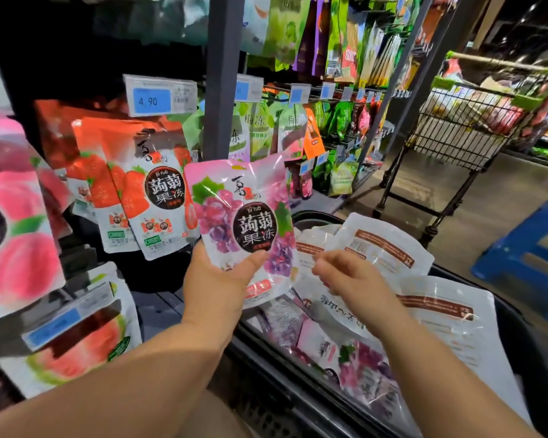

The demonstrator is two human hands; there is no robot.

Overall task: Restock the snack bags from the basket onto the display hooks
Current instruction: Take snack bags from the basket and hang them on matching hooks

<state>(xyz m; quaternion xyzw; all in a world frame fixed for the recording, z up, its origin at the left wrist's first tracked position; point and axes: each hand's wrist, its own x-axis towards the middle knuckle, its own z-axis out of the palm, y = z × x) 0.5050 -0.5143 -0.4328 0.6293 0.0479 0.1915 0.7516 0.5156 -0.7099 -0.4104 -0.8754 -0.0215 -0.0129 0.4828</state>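
Grape bag [241, 222] — upright at frame centre, held from below by left grip [222, 279], thumb pinching its front. Right grip [351, 276] — at 3 o'clock of the left, fingers loosely curled, holding nothing, above the basket [317, 218]. Basket, 5 o'clock: more bags [370, 371] lying loose. Strawberry bags [152, 191] hang at 9 o'clock of the grape bag, under price tag [160, 96].

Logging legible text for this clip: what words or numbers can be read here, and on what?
"4.90": blue price tag.
"蒟蒻果冻": grape bag held in the left hand.
"蒟蒻果冻": front strawberry bag on the hooks.
"梅冻": green bags hanging further along.
All other tags and small print: too small or blurred to read.
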